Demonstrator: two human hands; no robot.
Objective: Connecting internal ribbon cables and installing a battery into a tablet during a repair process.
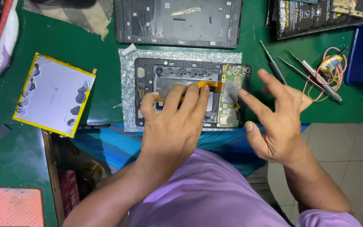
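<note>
An opened tablet body (164, 73) lies on a sheet of bubble wrap (127, 84) at the front of the green work mat (106, 50). Its green circuit board (230, 98) and an orange flex cable (213, 85) are exposed. My left hand (175, 122) lies flat over the middle of the tablet, fingers spread and pressing down on it. Just to the right of the tablet's edge my right hand (276, 117) hovers with its fingers apart, holding nothing. A flat silver battery with a yellow rim (53, 94) lies to the left.
A black tablet back cover (177, 21) lies at the back. A screwdriver (274, 67), tweezers (311, 75) and a small part with coiled wires (332, 65) lie to the right. More dark parts (316, 17) sit back right. A red mat (9, 208) is front left.
</note>
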